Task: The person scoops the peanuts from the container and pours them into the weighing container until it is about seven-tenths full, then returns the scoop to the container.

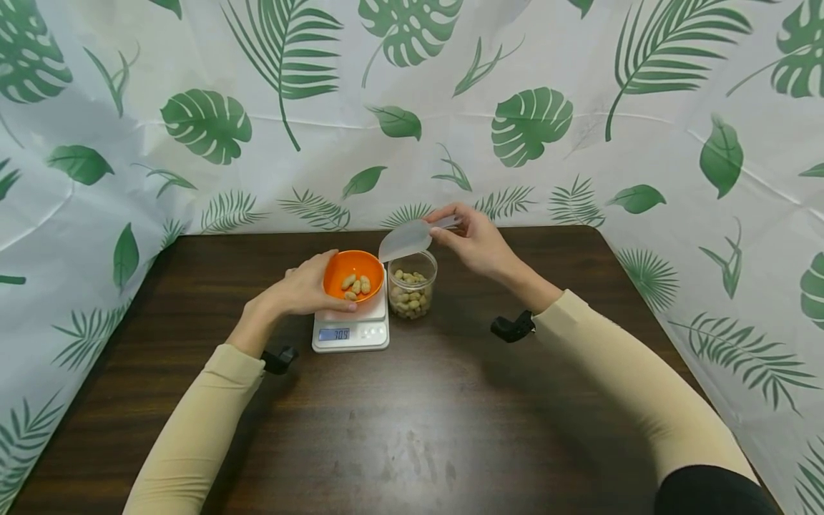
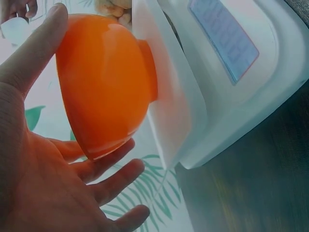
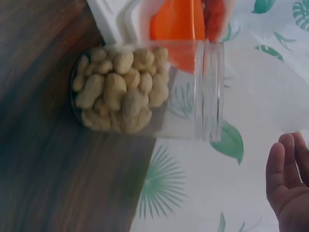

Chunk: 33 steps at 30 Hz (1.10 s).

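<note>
My left hand (image 1: 297, 285) holds an orange bowl (image 1: 331, 270) by its rim, thumb on the near side and fingers round the far side. Several unshelled peanuts (image 1: 356, 285) lie inside. In the left wrist view, the bowl's foot (image 2: 149, 70) meets the platform of a white kitchen scale (image 1: 350, 343). With my right hand (image 1: 476, 239) I pinch the handle of a translucent scoop (image 1: 404, 241). The scoop is tilted above the mouth of a clear jar (image 3: 210, 92), which is partly filled with peanuts (image 3: 116, 89). Whether the scoop carries anything is unclear.
Beside the scale's right edge stands the jar, on a dark wooden table (image 1: 399, 429). A white sheet printed with green leaves (image 1: 531, 125) hangs behind the table and along its sides. Digits show on the scale's display (image 1: 334, 334).
</note>
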Each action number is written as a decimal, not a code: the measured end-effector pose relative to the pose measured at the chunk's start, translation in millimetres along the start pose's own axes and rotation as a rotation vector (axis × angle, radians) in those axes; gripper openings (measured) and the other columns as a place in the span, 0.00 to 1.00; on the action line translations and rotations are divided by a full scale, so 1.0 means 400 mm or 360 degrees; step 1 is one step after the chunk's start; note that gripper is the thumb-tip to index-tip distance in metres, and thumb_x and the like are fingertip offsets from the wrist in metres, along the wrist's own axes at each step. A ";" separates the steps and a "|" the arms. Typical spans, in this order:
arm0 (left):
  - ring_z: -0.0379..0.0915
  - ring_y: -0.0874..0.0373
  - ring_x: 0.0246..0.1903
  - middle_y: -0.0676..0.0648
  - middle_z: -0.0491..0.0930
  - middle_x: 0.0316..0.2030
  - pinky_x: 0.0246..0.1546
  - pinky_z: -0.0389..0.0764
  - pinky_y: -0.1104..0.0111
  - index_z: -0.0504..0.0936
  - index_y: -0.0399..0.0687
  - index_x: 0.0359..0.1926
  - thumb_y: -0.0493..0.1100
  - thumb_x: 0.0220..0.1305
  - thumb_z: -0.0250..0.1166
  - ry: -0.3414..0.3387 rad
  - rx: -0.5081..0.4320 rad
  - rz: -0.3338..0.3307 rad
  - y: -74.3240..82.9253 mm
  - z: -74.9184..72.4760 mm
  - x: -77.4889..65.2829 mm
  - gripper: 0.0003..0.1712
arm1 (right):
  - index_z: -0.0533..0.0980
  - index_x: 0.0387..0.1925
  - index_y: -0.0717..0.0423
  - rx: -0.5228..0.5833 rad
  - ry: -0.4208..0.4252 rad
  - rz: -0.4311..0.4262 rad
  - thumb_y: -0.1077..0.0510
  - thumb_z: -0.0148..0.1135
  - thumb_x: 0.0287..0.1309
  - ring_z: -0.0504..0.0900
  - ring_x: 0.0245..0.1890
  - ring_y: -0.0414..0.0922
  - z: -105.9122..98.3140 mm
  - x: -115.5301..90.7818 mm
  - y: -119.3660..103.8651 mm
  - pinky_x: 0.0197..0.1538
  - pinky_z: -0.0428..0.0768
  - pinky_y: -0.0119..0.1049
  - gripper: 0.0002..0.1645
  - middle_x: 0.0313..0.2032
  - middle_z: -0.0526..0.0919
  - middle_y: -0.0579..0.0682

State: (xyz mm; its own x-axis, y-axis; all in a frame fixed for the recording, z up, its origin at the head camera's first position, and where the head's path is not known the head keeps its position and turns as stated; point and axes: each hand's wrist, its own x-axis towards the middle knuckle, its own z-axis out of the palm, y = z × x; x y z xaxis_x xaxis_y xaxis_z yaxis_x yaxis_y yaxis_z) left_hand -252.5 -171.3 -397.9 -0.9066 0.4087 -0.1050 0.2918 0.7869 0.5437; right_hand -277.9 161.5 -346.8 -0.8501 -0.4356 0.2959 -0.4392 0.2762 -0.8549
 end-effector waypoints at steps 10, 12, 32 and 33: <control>0.54 0.36 0.71 0.33 0.56 0.75 0.61 0.53 0.33 0.51 0.38 0.80 0.65 0.51 0.78 0.0080 0.0062 0.0022 0.011 -0.005 0.003 0.68 | 0.78 0.53 0.58 -0.0209 -0.0055 0.0070 0.58 0.62 0.73 0.82 0.40 0.47 -0.052 -0.024 -0.031 0.39 0.76 0.36 0.12 0.57 0.82 0.51; 0.53 0.37 0.71 0.35 0.56 0.75 0.62 0.51 0.34 0.54 0.40 0.80 0.65 0.52 0.78 0.0110 0.0043 0.0056 0.017 -0.004 0.008 0.66 | 0.78 0.52 0.58 -0.0256 -0.0071 0.0082 0.57 0.62 0.73 0.77 0.32 0.47 -0.062 -0.026 -0.039 0.35 0.73 0.37 0.12 0.57 0.83 0.50; 0.59 0.45 0.70 0.43 0.66 0.71 0.65 0.50 0.40 0.64 0.44 0.76 0.67 0.55 0.76 0.0138 0.0091 0.0280 0.121 0.035 0.081 0.57 | 0.78 0.48 0.61 -0.0746 -0.0314 -0.0036 0.61 0.66 0.69 0.85 0.44 0.49 -0.050 0.004 -0.092 0.43 0.82 0.46 0.10 0.46 0.85 0.55; 0.59 0.45 0.70 0.43 0.66 0.72 0.64 0.50 0.39 0.63 0.45 0.76 0.67 0.55 0.76 0.0126 0.0096 0.0286 0.124 0.037 0.083 0.57 | 0.78 0.48 0.62 -0.0767 -0.0336 -0.0035 0.61 0.66 0.69 0.86 0.44 0.50 -0.047 0.006 -0.094 0.44 0.82 0.46 0.10 0.46 0.85 0.56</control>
State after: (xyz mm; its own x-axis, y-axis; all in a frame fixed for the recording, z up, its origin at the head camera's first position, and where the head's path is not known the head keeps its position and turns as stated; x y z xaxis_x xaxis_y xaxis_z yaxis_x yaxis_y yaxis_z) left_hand -263.8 -111.8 -387.0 -0.8586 0.5095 0.0564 0.4668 0.7317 0.4967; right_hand -268.9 166.3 -306.0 -0.7837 -0.5954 0.1768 -0.5826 0.6061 -0.5415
